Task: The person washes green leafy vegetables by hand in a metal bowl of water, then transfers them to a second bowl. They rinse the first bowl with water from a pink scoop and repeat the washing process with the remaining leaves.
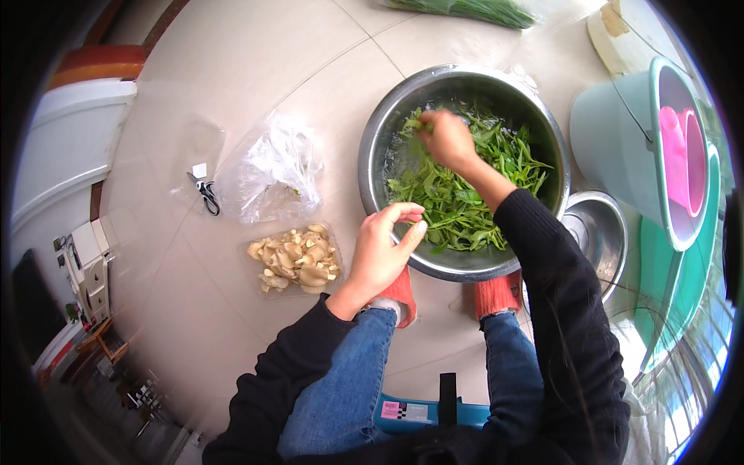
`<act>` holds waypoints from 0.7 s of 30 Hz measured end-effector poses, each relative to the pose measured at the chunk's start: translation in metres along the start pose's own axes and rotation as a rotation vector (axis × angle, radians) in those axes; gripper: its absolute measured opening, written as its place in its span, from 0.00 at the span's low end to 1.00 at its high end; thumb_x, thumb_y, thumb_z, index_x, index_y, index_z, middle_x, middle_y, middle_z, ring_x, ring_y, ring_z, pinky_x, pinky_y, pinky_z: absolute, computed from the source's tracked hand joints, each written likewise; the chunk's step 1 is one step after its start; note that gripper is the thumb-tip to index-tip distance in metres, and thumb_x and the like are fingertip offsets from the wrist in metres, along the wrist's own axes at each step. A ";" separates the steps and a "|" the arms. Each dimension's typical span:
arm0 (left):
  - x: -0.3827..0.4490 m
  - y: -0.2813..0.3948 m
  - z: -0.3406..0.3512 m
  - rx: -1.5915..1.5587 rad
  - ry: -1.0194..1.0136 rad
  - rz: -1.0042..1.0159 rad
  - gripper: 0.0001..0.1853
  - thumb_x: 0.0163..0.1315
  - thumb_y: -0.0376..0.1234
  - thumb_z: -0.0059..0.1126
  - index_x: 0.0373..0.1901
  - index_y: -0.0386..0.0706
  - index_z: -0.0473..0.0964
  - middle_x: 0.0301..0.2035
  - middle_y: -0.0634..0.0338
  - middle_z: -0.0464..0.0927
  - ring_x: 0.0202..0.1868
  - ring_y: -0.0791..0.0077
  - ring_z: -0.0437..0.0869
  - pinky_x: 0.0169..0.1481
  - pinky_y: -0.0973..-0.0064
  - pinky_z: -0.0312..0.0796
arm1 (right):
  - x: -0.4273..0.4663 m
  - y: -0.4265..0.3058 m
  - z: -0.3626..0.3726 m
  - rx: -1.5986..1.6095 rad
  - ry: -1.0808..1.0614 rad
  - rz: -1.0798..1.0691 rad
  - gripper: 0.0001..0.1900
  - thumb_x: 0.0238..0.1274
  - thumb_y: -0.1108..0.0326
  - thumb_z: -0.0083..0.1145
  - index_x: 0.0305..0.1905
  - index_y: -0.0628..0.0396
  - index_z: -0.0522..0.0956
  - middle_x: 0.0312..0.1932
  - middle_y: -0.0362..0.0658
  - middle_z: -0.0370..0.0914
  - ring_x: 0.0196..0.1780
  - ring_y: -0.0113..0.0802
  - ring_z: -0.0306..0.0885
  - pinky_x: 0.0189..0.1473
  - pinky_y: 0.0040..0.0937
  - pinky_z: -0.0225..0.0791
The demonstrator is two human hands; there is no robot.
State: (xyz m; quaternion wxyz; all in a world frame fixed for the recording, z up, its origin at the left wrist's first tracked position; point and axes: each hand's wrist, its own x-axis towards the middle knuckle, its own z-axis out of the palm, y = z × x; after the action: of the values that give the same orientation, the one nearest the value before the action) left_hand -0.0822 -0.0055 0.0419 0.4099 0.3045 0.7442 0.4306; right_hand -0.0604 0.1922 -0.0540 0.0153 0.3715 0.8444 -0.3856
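Observation:
A large stainless steel basin point(376, 104) on the tiled floor holds water and many leafy greens point(459, 197). My right hand point(449, 139) is inside the basin at its far left part, slightly blurred, with its fingers closed on some of the greens. My left hand point(386, 244) is over the basin's near left rim, thumb and fingers curled towards each other; a bit of green shows at the fingertips, but whether they grip it is unclear. Left of that hand, a clear plastic tray point(251, 273) holds oyster mushrooms point(299, 258).
Left lie a crumpled clear plastic bag point(270, 168) and scissors point(207, 195). On the right are a pale blue bucket point(610, 139) with a pink container point(677, 157), a smaller metal basin point(604, 238) and a green tub point(654, 273). Bagged long green vegetables point(471, 9) lie at the far edge.

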 end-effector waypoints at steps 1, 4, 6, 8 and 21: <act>0.000 0.001 0.000 0.010 -0.030 -0.006 0.13 0.63 0.31 0.58 0.47 0.34 0.75 0.39 0.57 0.81 0.46 0.74 0.80 0.54 0.75 0.70 | 0.009 0.002 0.001 -0.095 0.163 -0.052 0.09 0.55 0.67 0.57 0.40 0.50 0.83 0.47 0.50 0.77 0.52 0.50 0.76 0.49 0.41 0.73; 0.003 0.002 0.002 0.014 -0.031 -0.010 0.13 0.62 0.31 0.59 0.46 0.34 0.75 0.40 0.56 0.82 0.46 0.72 0.81 0.54 0.74 0.70 | 0.018 0.005 0.021 -0.250 0.056 -0.158 0.14 0.52 0.65 0.62 0.46 0.47 0.82 0.55 0.47 0.73 0.50 0.47 0.78 0.49 0.41 0.73; 0.004 0.001 0.002 0.022 -0.031 0.001 0.13 0.62 0.31 0.59 0.46 0.34 0.75 0.40 0.55 0.82 0.46 0.72 0.81 0.54 0.74 0.70 | 0.008 0.003 0.037 -0.366 -0.245 -0.129 0.18 0.51 0.64 0.62 0.51 0.45 0.79 0.56 0.46 0.73 0.51 0.46 0.78 0.50 0.41 0.74; 0.003 -0.001 0.001 0.027 -0.028 0.007 0.13 0.62 0.31 0.59 0.46 0.34 0.75 0.40 0.55 0.82 0.46 0.72 0.81 0.54 0.74 0.70 | -0.005 0.002 0.044 -0.479 -0.466 -0.228 0.18 0.52 0.66 0.59 0.50 0.45 0.78 0.54 0.48 0.74 0.49 0.45 0.79 0.48 0.41 0.75; -0.005 -0.005 -0.001 0.041 -0.041 -0.019 0.14 0.62 0.31 0.60 0.47 0.35 0.75 0.39 0.56 0.82 0.46 0.73 0.81 0.54 0.75 0.70 | -0.060 -0.001 0.033 -0.592 -0.168 -0.331 0.11 0.56 0.70 0.52 0.45 0.55 0.74 0.42 0.50 0.75 0.46 0.46 0.78 0.39 0.38 0.77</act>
State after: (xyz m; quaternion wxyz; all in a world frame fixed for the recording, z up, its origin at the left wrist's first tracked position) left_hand -0.0808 -0.0121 0.0396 0.4227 0.3146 0.7471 0.4052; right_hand -0.0258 0.1327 -0.0580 0.1289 0.1761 0.9642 -0.1503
